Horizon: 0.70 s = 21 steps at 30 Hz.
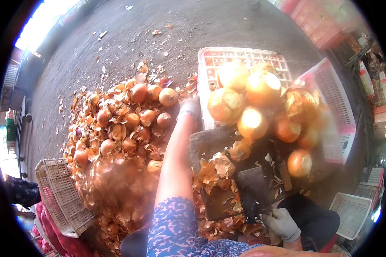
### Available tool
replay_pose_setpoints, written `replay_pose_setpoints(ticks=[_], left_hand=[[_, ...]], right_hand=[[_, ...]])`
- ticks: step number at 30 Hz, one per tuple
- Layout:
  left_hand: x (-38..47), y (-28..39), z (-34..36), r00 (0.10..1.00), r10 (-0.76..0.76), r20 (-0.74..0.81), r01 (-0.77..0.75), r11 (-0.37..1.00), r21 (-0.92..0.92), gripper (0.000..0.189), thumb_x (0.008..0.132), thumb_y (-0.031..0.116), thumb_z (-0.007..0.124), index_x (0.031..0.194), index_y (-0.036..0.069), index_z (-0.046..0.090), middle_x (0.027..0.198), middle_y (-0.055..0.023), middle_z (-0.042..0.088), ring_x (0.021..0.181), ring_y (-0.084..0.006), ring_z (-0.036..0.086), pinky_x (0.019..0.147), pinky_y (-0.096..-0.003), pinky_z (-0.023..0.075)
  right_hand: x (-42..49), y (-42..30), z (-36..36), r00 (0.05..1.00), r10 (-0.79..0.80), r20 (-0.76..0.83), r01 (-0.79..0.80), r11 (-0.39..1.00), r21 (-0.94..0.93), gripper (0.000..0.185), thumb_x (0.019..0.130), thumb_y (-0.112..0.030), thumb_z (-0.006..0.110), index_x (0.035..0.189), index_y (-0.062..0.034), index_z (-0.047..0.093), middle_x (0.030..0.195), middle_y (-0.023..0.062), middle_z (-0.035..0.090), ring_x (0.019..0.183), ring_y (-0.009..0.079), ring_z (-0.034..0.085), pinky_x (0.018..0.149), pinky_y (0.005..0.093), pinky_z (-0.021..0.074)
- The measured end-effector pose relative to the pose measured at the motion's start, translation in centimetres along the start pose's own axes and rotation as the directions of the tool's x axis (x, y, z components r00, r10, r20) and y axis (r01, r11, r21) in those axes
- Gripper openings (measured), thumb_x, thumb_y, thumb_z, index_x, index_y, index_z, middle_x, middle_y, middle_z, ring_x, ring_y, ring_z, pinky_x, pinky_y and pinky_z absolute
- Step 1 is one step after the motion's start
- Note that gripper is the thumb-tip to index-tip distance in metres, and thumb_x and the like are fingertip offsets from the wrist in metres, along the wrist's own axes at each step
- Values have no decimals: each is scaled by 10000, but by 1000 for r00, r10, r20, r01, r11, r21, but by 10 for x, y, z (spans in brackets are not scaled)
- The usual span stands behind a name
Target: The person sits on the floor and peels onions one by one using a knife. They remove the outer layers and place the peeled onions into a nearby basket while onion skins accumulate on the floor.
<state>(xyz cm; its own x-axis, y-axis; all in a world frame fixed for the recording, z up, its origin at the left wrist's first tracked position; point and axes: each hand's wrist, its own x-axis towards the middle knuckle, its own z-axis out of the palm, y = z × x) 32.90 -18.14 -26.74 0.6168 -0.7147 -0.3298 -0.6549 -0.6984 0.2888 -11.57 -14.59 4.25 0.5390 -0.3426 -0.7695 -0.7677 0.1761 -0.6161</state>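
My left hand (pixel 189 107), in a pale glove, reaches forward between the pile of onions (pixel 128 119) and the side of a white and pink plastic crate (pixel 204 80). What its fingers touch is hidden. My gloved right hand (pixel 282 224) is closed on the handle of a broad-bladed cleaver (pixel 252 189). The blade lies over a dark board (pixel 218 205) strewn with loose onion skins (pixel 223 165). Several large yellow onions (pixel 225 104) are heaped at the crate and the board's far side; one onion (pixel 299 163) sits apart at the right.
A tilted pink and white crate (pixel 336 109) stands beyond the onions at the right. An empty-looking white basket (pixel 350 215) is at lower right, a beige crate (pixel 64 199) at lower left. Skin scraps litter the grey floor (pixel 132 41). Stacked pink crates (pixel 318 22) stand at upper right.
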Motion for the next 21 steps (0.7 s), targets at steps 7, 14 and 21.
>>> replay_pose_setpoints(ticks=[7, 14, 21], left_hand=[[-86, -4, -44, 886, -453, -100, -257, -301, -918, 389, 785, 54, 719, 1152, 78, 593, 1022, -54, 609, 861, -180, 636, 789, -346, 562], [-211, 59, -178, 651, 278, -706, -736, 459, -498, 626, 673, 136, 824, 1243, 52, 580, 1222, -112, 627, 1079, -235, 622, 886, -343, 524], [-234, 95, -162, 712, 424, -560, -652, 696, -302, 673, 571, 142, 879, 1182, 81, 603, 1177, -151, 608, 1056, -353, 595, 884, -412, 501]], right_hand=[[-2, 13, -6, 990, 138, 28, -136, 989, -52, 216, 932, -202, 592, 969, -10, 684, 708, 54, 639, 636, 128, 600, 583, 295, 480], [1, 4, -5, 998, 34, 43, -33, 999, -23, 229, 943, -193, 585, 908, 21, 658, 656, 72, 611, 614, 149, 597, 580, 307, 479], [-6, 9, -2, 994, -107, 1, 107, 990, -95, 221, 956, -177, 562, 904, 26, 632, 650, 75, 606, 602, 149, 594, 564, 303, 471]])
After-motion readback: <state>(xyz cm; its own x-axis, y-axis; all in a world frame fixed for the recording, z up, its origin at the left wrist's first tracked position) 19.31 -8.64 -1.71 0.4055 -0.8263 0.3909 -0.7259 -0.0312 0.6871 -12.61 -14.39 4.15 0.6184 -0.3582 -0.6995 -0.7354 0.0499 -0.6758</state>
